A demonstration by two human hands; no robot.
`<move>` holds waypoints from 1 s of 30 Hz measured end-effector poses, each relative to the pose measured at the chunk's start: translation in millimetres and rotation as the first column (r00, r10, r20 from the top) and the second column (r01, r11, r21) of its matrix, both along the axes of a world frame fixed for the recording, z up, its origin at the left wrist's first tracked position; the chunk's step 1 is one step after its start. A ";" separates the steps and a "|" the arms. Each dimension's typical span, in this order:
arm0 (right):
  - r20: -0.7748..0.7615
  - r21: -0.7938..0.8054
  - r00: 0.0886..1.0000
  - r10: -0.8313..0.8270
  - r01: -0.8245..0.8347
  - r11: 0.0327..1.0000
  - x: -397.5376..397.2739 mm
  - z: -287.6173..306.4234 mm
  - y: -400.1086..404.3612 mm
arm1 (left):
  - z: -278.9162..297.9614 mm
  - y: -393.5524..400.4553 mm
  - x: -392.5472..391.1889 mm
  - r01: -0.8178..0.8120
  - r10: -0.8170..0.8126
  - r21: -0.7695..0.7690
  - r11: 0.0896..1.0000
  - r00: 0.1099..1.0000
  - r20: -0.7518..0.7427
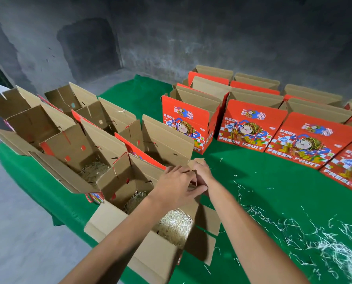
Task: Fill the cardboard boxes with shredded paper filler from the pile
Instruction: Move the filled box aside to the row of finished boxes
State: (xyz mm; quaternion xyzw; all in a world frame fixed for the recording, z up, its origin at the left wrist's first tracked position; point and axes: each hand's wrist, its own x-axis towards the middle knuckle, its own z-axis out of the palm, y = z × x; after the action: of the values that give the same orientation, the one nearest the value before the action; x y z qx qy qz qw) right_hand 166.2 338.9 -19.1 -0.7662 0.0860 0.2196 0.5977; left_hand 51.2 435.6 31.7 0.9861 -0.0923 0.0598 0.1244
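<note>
Several open cardboard boxes stand on the green cloth [253,181] at the left. The nearest box [150,255] holds pale shredded paper [175,224]. Two boxes behind it also show filler: one [135,198] just behind, another [93,171] further left. My left hand [176,186] and my right hand [201,173] meet at the far right corner of the near boxes. The right hand pinches a brown cardboard flap [198,160]; the left hand's fingers curl over the same flap edge. A thin loose pile of shredded paper [334,253] lies on the cloth at the lower right.
Rows of red printed fruit boxes [250,128] stand open at the right and back. Stray paper strands [259,214] lie scattered on the cloth between the hands and the pile. A grey concrete floor [17,222] lies to the left, and a dark wall behind.
</note>
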 end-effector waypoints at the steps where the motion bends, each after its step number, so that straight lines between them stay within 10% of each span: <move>1: -0.025 0.026 1.000 -0.003 0.004 1.000 0.1 0.8 0.2 | 0.5 1.5 0.4 0.009 -0.009 -0.015 1.000 1.000 0.001; 9: 0.085 0.165 0.994 -0.069 0.054 0.985 17.1 25.9 -28.3 | 15.2 1.8 50.3 0.072 -0.059 -0.105 0.992 0.992 0.115; 30: 0.095 0.259 0.960 -0.264 0.232 0.938 112.8 35.1 -120.3 | 4.6 -47.0 329.6 -0.122 0.148 0.391 0.912 0.988 -0.036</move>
State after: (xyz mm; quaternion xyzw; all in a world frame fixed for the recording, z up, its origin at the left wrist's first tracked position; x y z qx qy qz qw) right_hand 279.0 218.6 16.1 -0.6820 0.1158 0.1016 0.7150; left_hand 380.8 388.6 36.3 0.9966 -0.0300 0.0171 -0.0748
